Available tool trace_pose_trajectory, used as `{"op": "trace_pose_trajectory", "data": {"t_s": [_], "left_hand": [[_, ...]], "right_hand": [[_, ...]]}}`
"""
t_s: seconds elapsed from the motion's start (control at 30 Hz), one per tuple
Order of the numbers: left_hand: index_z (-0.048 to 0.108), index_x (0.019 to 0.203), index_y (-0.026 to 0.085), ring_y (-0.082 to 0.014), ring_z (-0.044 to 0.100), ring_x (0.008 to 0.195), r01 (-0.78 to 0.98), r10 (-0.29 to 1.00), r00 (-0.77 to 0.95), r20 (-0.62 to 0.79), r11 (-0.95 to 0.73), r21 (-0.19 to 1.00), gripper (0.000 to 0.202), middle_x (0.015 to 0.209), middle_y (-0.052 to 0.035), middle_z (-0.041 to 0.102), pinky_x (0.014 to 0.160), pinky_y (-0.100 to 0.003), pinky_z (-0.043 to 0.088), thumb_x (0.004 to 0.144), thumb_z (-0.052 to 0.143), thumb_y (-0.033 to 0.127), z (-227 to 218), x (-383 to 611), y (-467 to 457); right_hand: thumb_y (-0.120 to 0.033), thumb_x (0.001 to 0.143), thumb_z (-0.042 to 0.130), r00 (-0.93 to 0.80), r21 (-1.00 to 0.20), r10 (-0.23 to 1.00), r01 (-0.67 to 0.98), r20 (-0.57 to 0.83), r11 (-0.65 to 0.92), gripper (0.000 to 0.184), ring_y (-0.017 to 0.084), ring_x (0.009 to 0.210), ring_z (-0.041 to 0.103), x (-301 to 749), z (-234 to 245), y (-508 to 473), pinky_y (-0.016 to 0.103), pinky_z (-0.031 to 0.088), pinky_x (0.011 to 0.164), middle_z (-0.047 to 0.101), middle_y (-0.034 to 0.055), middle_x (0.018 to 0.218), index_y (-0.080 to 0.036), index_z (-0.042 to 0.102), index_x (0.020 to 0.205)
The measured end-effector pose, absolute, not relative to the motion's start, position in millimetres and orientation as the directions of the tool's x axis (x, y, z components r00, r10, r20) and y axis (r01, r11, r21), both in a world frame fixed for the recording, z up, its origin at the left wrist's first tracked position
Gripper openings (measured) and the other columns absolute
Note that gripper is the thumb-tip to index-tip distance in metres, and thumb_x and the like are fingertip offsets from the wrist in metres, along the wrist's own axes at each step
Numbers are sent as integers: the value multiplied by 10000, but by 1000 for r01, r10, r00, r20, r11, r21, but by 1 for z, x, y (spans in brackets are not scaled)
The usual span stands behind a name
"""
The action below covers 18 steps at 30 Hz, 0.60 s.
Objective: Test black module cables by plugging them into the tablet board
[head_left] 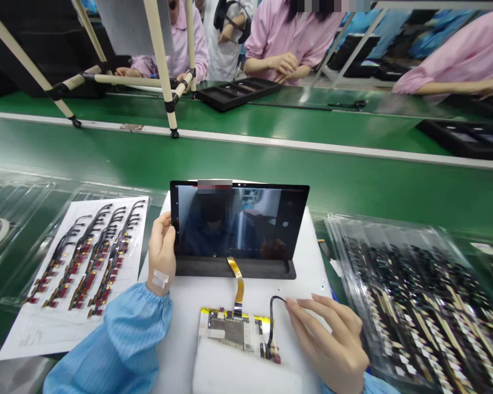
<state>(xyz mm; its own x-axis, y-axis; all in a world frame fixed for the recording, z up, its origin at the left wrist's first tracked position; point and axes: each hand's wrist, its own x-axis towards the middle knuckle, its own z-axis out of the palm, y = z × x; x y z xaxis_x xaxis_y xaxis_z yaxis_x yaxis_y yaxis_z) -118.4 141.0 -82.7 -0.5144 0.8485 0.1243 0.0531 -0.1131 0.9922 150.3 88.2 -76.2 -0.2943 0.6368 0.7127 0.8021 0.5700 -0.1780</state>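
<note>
A dark tablet screen (246,224) stands tilted back in a black holder (267,268), showing a faint reflected picture. My left hand (162,249) grips its left edge, fingers partly hidden behind it. From the holder's front, a gold flat ribbon cable (239,282) runs down to a circuit board (228,331) with yellow tape along its top. The board rests on a white foam block (238,372). A thin black cable (271,323) arches up from a small module at the board's right end. My right hand (332,334) pinches that cable's free end between thumb and forefinger.
Printed sheets (127,262) at left carry several rows of small cabled boards. Clear plastic trays (394,235) of similar cabled parts stand at right. Beyond the green bench (246,158) are a pipe frame (160,60), black trays (238,93) and several people in pink sleeves.
</note>
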Motion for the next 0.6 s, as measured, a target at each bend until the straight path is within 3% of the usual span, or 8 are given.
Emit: {"op": "trace_pose_trajectory", "data": {"t_s": [0.6], "left_hand": [[514, 1116, 168, -169, 543, 1008, 72, 843, -519, 138, -118, 990, 280, 1073, -71, 575, 913, -298, 404, 868, 440, 274, -84, -119, 141]], "right_hand": [[-101, 745, 654, -300, -175, 629, 796, 717, 580, 118, 159, 801, 542, 150, -76, 89, 318, 400, 740, 599, 7, 720, -185, 616, 819]]}}
